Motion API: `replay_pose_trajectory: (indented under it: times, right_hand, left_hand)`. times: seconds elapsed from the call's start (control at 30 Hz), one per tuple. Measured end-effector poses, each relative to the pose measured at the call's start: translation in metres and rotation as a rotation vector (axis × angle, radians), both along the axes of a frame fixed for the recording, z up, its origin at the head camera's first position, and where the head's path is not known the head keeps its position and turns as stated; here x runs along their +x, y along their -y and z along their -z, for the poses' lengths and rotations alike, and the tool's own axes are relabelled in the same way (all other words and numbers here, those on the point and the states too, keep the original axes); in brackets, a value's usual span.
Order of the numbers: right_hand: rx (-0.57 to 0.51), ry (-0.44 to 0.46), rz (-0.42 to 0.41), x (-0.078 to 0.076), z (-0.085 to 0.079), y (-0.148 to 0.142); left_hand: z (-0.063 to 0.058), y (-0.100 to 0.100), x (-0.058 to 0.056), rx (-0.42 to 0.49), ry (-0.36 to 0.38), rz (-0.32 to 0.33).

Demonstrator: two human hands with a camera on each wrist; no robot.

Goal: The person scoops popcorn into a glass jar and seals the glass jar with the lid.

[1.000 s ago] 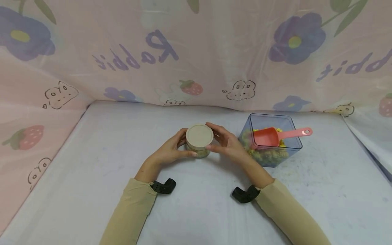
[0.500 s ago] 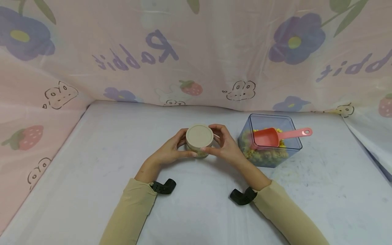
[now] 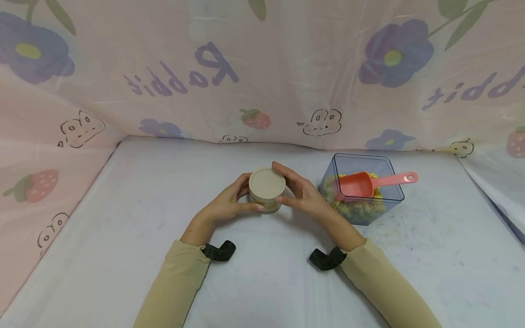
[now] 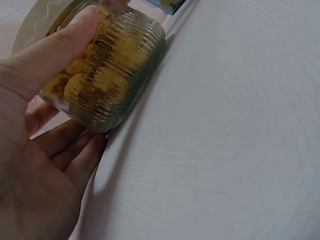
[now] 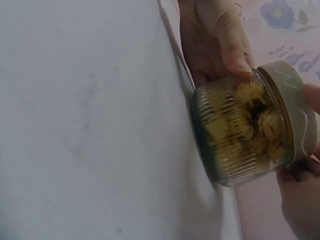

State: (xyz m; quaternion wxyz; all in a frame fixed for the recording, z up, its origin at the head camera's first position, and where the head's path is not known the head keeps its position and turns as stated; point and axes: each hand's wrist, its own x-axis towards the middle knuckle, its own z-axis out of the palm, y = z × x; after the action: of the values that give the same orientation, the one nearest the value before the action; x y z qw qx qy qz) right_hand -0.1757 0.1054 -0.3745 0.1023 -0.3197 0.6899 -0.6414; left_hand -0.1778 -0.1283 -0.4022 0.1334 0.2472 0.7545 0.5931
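A ribbed glass jar (image 4: pixel 107 82) of dried yellow flower-like heads stands upright on the white table. Its round beige lid (image 3: pixel 267 183) sits on top. My left hand (image 3: pixel 227 200) grips the glass from the left, the thumb lying along the near side and the fingers behind. With the right hand (image 3: pixel 305 193) I hold the lid's rim, thumb at the near right and forefinger at the far right edge. From the right wrist, the lid (image 5: pixel 292 110) appears level with the jar mouth. Some fingers are hidden behind the jar.
To the right stands a clear bluish square container (image 3: pixel 362 212) partly filled with similar yellow-green pieces. A pink-red scoop (image 3: pixel 357 184) lies in it, handle jutting over the right rim. A printed pink curtain (image 3: pixel 262 68) borders the table behind and at the left.
My right hand's fingers have shifted round the lid: they drew back to the right half a second ago, and now the forefinger reaches over the far edge again. The left hand and jar stay put.
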Motion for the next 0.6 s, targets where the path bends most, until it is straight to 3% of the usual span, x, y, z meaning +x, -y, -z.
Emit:
replay_pose_trajectory:
  times: [0.17,0.43,0.6]
  right_hand:
    - [0.017,0.012,0.036,0.0,-0.004,0.002]
    - [0.148,-0.023,0.218,0.003,-0.002,0.01]
    - [0.185,-0.02,0.282,0.005,-0.001,0.014]
  left_hand:
    - [0.0,0.0,0.0,-0.002,0.007,-0.006]
    - [0.001,0.0,0.0,-0.012,0.014,-0.017]
    - [0.0,0.0,0.0,-0.022,0.022,-0.023]
